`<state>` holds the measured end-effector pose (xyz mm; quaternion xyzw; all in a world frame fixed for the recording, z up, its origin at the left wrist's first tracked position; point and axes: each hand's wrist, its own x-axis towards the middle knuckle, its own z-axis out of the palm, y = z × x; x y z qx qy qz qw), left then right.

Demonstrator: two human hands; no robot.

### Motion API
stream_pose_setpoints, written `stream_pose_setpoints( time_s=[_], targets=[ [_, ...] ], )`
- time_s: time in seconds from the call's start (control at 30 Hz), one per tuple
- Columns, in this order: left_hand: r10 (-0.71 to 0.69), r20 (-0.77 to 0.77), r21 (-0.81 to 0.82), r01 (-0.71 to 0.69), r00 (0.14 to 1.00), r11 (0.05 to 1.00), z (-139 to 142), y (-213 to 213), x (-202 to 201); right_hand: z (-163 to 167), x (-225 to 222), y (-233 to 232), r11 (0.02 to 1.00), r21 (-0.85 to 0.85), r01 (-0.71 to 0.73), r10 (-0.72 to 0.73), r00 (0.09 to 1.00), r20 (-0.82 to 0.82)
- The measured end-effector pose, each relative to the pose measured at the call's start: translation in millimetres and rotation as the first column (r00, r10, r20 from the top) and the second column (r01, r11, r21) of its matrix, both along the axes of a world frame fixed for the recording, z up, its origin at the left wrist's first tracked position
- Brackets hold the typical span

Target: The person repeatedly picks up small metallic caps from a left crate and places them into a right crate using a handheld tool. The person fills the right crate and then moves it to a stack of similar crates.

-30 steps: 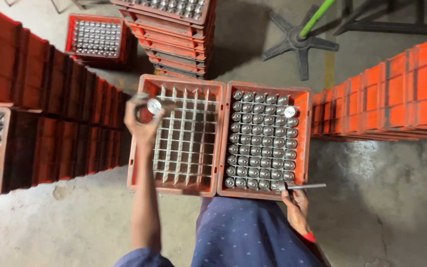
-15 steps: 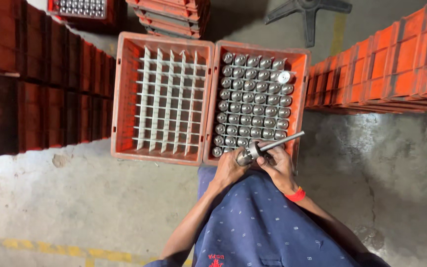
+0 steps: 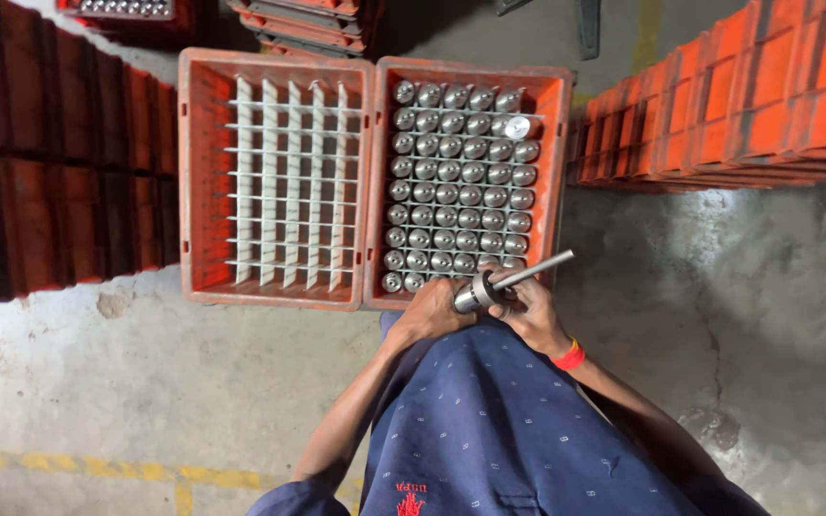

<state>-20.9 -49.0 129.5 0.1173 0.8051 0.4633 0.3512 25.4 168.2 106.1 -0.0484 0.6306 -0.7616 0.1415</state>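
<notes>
metal part (image 3: 475,293) gripped by both hands (image 3: 489,308)

Orange crates (image 3: 205,172), silver metal parts (image 3: 461,172), navy dotted garment (image 3: 489,420), red wristband (image 3: 569,357)

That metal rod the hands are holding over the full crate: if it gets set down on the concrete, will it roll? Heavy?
The rod looks round and smooth, so probably rolls on bare floor. Its polished metal suggests stiff, fairly heavy for its size, maybe slippery. The left hand grips its thick collar end, the right hand steadies it.
</notes>
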Motion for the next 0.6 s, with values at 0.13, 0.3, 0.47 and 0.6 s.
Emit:
stream_pose_setpoints(
  time_s=[0.13, 0.3, 0.47, 0.6],
  targets=[
    [-0.039, 0.056, 0.007, 0.038, 0.998, 0.999, -2, 16, -11, -8, 0, 15, 0.994, 0.075, 0.076, -0.081, 0.994, 0.067],
    [-0.123, 0.068, -0.014, 0.125, 0.99, 0.992, -8, 36, -21, -11, 2, 25, 0.987, 0.015, 0.158, -0.158, 0.987, -0.008],
    [-0.089, 0.144, -0.041, 0.096, 0.986, 0.995, -15, 48, -23, -11, 2, 28, 0.968, -0.001, 0.249, -0.249, 0.968, 0.038],
    [-0.117, 0.137, 0.064, 0.109, 0.984, 0.992, -28, 51, -20, -19, -4, 39, 0.983, -0.059, 0.175, -0.172, 0.984, 0.05]
  ],
)
